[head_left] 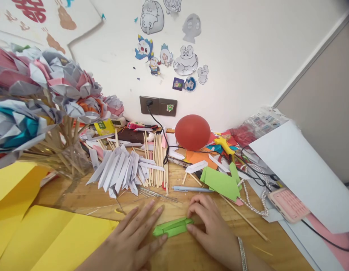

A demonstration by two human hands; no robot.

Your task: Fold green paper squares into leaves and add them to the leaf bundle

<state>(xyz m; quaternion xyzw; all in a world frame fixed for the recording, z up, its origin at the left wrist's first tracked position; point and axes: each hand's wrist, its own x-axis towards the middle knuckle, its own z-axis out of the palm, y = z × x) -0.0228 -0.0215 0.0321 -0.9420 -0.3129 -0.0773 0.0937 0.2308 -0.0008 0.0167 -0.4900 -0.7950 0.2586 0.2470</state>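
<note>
A narrow folded strip of green paper (172,227) lies on the wooden table (188,252) near the front edge. My left hand (135,237) rests flat on the table with its fingers spread, the thumb touching the strip's left end. My right hand (211,227) presses fingertips and thumb against the strip's right end, fingers curled down on it. A bracelet sits on the right wrist.
Yellow paper sheets (50,233) lie at the front left. Folded white paper pieces (118,171), wooden sticks (159,158), a blue pen (191,189), green folded paper (221,182), a red balloon (192,132), a phone (289,205), cables and a vase of paper flowers (35,98) crowd the back.
</note>
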